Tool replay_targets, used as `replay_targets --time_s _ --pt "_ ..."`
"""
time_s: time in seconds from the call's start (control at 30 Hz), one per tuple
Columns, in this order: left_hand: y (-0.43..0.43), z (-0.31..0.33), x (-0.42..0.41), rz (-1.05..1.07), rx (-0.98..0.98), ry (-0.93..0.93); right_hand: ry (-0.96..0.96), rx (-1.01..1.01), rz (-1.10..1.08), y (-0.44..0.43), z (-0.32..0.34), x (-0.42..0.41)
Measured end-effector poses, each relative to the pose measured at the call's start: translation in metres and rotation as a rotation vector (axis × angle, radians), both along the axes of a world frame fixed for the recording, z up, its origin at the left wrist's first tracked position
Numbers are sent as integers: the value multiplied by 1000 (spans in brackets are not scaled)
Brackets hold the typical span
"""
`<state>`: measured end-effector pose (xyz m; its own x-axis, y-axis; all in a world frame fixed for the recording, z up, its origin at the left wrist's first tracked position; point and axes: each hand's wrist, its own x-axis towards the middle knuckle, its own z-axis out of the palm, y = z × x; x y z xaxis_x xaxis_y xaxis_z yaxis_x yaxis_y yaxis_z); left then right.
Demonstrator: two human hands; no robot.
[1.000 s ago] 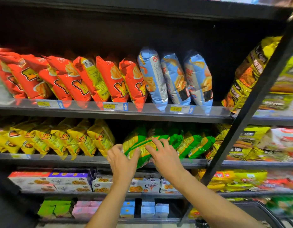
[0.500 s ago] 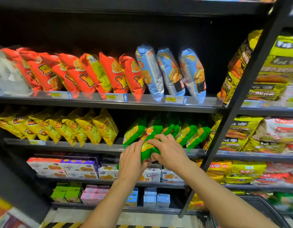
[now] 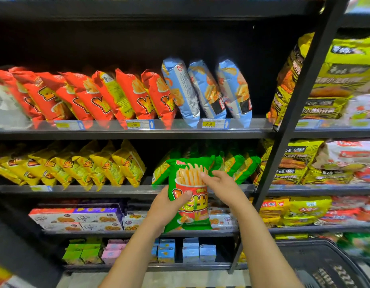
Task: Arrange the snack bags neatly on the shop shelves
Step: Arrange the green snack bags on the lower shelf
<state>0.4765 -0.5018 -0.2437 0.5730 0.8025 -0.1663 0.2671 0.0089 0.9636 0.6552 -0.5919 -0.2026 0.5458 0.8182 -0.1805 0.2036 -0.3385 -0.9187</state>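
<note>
A green snack bag point(image 3: 190, 179) printed with fries hangs upright in front of the middle shelf point(image 3: 117, 189). My left hand point(image 3: 169, 206) grips its lower left edge, thumb across the front. My right hand point(image 3: 221, 185) rests its fingertips on the bag's upper right side. Behind it a row of green bags point(image 3: 240, 163) leans on the same shelf. Yellow bags point(image 3: 80, 165) fill that shelf's left half. On the shelf above lean red bags point(image 3: 92, 96) and three blue bags point(image 3: 209, 90).
A black upright post point(image 3: 288, 132) divides this bay from noodle packs point(image 3: 325, 84) on the right. Biscuit boxes point(image 3: 80, 218) and small cartons point(image 3: 192, 249) fill the lower shelves. A black basket point(image 3: 321, 265) sits at the bottom right.
The green bag has come off the middle shelf row, out and down, and turned face-on in both hands. The view has drawn back from the shelves.
</note>
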Motion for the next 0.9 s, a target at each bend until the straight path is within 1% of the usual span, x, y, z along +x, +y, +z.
replay_targets --time_s 0.07,0.13,0.17,0.27,0.33,0.37,0.5,0.57,0.63,0.7,0.9 --pt "-5 9 0 -54 -59 -50 176 -4 5 -2 -12 -9" --pt "-9 17 3 -94 -82 -59 353 45 -19 -2 -29 -16" --pt "-12 21 5 -108 -88 -52 407 79 -34 -2 -32 -19" --pt "-16 34 8 -152 -46 18 435 193 -93 -7 -37 -23" --pt "-14 43 8 -211 -58 58 528 228 -138 -12 -39 -22" --pt "-13 47 7 -216 -104 54 592 225 -162 -15 -41 -23" --pt "-7 55 2 -60 -347 -104 779 229 -226 -23 -54 -24" --pt "-7 59 0 -9 -412 -163 856 246 -212 -27 -58 -26" --pt "-10 63 0 -2 -437 -169 884 268 -203 -32 -58 -27" --pt "-12 66 0 -18 -427 -146 864 255 -203 -35 -59 -27" --pt "-34 69 9 -100 -388 -93 625 195 -177 -40 -45 -33"
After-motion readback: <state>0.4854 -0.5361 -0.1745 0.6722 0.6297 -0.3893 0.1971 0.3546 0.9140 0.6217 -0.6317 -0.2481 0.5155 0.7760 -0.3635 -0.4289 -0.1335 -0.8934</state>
